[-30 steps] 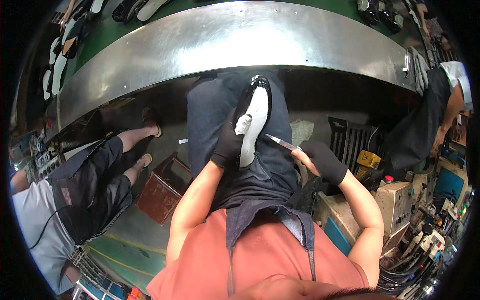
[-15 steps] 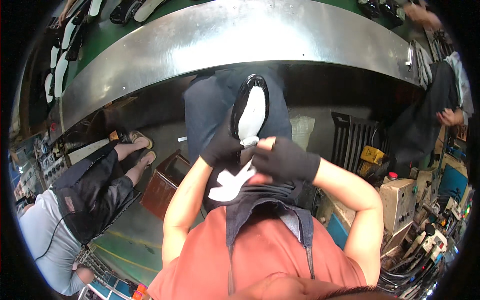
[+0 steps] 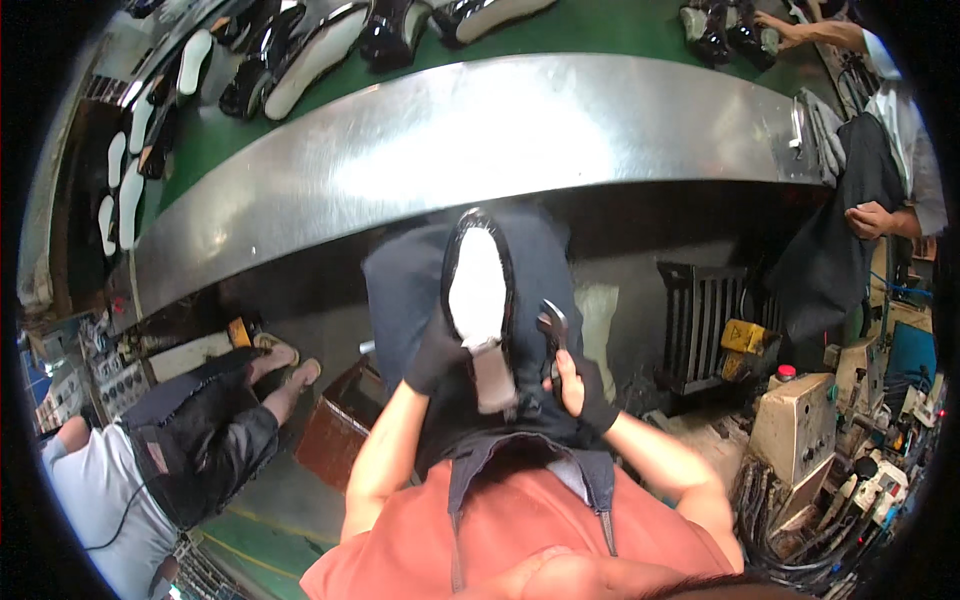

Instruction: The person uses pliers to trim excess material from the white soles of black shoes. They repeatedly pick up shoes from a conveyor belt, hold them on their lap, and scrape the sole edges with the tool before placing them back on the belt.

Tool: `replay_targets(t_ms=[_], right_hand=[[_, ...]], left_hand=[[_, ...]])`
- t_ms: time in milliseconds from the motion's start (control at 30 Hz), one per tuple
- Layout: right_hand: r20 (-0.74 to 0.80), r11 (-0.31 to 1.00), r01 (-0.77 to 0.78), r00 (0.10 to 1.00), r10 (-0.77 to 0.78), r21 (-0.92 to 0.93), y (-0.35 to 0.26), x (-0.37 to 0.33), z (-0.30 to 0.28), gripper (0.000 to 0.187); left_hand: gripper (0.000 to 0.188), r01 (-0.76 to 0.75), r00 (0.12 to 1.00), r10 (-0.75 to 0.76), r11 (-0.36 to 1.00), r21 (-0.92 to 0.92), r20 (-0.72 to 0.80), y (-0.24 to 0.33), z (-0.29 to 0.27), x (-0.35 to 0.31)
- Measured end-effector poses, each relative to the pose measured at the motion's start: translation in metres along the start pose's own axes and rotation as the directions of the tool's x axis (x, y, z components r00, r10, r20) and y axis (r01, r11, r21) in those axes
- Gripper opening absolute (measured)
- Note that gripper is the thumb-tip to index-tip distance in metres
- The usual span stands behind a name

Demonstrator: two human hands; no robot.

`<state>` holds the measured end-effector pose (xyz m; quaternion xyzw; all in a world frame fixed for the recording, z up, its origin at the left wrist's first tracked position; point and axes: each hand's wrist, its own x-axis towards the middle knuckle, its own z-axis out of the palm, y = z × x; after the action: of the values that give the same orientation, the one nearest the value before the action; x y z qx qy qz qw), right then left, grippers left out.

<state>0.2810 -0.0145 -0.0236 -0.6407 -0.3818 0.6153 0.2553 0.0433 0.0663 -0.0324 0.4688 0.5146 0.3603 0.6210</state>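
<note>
A: Where was the shoe to be found?

B: The glossy black shoe (image 3: 480,305) was held sole up over the worker's lap (image 3: 412,268), its toe pointed toward the steel bench edge (image 3: 480,125). It was gripped along one side by the left hand (image 3: 432,357), clad in a black glove; the fingers were curled against it, though the fingertips were hidden by the shoe.

A: And on the other side?

B: A hand tool (image 3: 553,325) with a curved metal head was grasped in the right hand (image 3: 583,390), the bare fingers closed narrowly around it. Whether it was a hammer or pincers could not be told. It was held just beside the shoe, apart from it.

A: Which step was in hand?

B: Handwork on the underside, it was judged. The forefoot was covered by a white layer (image 3: 478,280), while a grey-brown section (image 3: 492,380) was left bare at the heel end. The tool was not set to the sole.

A: What was called for next?

B: A steady left-hand hold, it was judged, with the tool's head squared to the sole and the glossy upper spared from scratches. More black shoes (image 3: 395,32) were laid out on the green surface (image 3: 610,30) beyond.
</note>
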Motion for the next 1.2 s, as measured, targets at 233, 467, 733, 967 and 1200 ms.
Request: replay_targets(t_ms=[233,467,733,967,1200], right_hand=[[0.064,0.986,0.115,0.99,-0.123,0.117,-0.006,0.011,0.0,0.044],[0.156,0.984,0.067,0.983,-0.094,0.167,-0.033,0.027,-0.011,0.052],[0.131,0.96,0.262,0.96,-0.249,-0.1,-0.022,0.028,-0.02,0.052],[0.118,0.977,0.039,0.991,-0.065,0.207,0.005,0.037,-0.002,0.049],[0.011,0.97,0.05,0.998,-0.054,0.239,-0.007,0.027,-0.001,0.053]], left_hand=[[0.044,-0.008,0.989,0.029,0.99,-0.143,0.146,0.153,0.007,0.166],[0.051,-0.61,0.791,0.555,0.744,0.271,0.258,0.206,0.037,0.334],[0.071,-0.245,0.763,0.646,0.285,0.927,0.003,0.194,-0.017,0.403],[0.072,-0.158,0.971,0.227,0.373,0.914,0.075,0.213,-0.045,0.411],[0.044,-0.278,0.956,0.254,0.942,-0.187,-0.144,0.158,-0.047,0.237]])
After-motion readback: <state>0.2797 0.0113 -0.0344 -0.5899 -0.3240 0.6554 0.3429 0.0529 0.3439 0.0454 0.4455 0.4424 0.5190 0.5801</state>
